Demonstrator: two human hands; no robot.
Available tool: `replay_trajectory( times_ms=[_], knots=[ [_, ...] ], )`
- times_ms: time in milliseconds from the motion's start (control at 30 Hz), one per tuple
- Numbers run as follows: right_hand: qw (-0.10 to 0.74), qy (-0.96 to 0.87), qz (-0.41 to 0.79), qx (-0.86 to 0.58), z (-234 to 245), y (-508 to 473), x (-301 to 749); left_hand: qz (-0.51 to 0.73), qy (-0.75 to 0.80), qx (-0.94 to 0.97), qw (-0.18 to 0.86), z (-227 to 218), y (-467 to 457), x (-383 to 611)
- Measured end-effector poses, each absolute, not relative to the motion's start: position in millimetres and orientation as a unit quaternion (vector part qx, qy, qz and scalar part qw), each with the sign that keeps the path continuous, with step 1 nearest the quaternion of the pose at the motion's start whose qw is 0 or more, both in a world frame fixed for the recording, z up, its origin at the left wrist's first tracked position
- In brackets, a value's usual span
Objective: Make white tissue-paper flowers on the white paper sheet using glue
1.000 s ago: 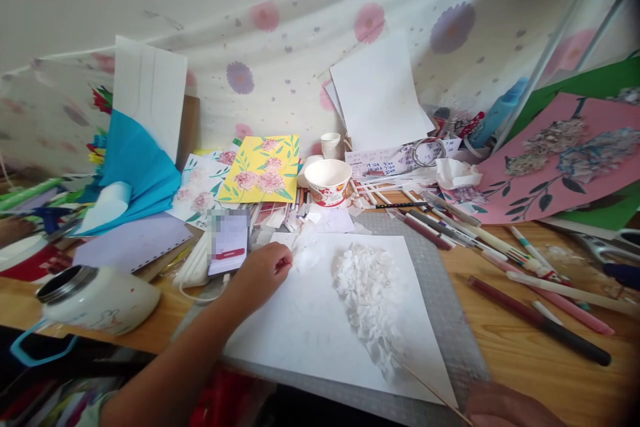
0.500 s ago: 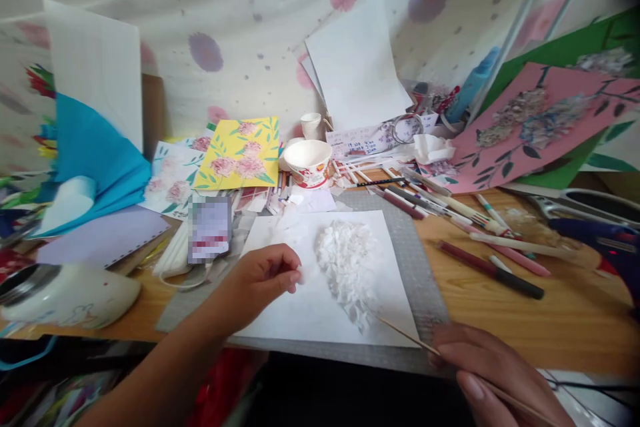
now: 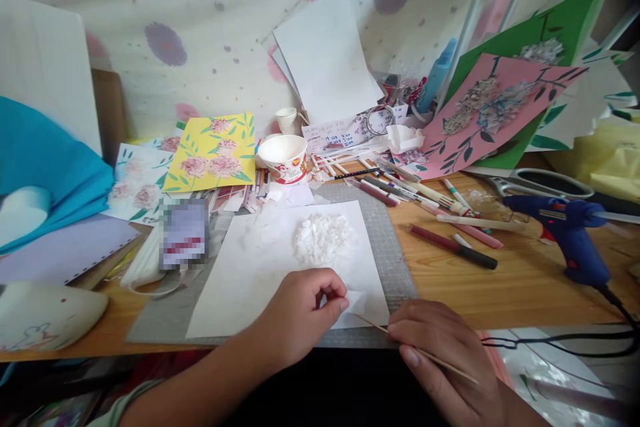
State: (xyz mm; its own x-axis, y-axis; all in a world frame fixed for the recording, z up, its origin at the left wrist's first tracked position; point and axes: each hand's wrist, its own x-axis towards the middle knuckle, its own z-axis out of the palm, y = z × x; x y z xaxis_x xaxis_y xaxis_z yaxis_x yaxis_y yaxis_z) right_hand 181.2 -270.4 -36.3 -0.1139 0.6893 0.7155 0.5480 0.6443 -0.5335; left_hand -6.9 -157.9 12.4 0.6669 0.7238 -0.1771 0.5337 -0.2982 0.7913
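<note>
- Grey cutting mat [image 3: 395, 260] lies on the desk, bearing a white sheet [image 3: 240, 287].
- Tissue-paper cluster [image 3: 320, 239] sits mid-sheet.
- Right hand [image 3: 445, 360] is closed around a thin wooden skewer [image 3: 373, 323] at the mat's near edge.
- Left hand [image 3: 300, 317] rests on the sheet, fingertips pinched, possibly on a tissue scrap.

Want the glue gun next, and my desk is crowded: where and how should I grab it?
Take the glue gun by its grip, coming from the near side: it lies flat on the table, grip angled toward you, cord trailing from its end, clear of the pens. Your right hand, nearest, holds a stick.
</note>
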Motion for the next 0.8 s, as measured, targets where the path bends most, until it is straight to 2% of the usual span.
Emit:
replay_trajectory(
  times_ms=[100,233,300,500,800],
  knots=[
    [0.547,-0.725,0.103,-0.406,-37,-273,183,0.108,0.396,0.833,0.37,4,-159,-5],
    [0.619,-0.642,0.207,-0.403,-43,-278,187,0.115,0.384,0.875,0.273,2,-158,-4],
    [0.63,-0.614,0.216,-0.424,-43,-279,186,0.114,0.378,0.886,0.242,3,-159,-3],
    [0.525,-0.709,0.06,-0.467,-30,-273,181,0.127,0.345,0.911,0.189,2,-160,-4],
    [0.478,-0.76,0.0,-0.44,-29,-268,179,0.176,0.25,0.944,0.125,-4,-160,-12]
  ],
)
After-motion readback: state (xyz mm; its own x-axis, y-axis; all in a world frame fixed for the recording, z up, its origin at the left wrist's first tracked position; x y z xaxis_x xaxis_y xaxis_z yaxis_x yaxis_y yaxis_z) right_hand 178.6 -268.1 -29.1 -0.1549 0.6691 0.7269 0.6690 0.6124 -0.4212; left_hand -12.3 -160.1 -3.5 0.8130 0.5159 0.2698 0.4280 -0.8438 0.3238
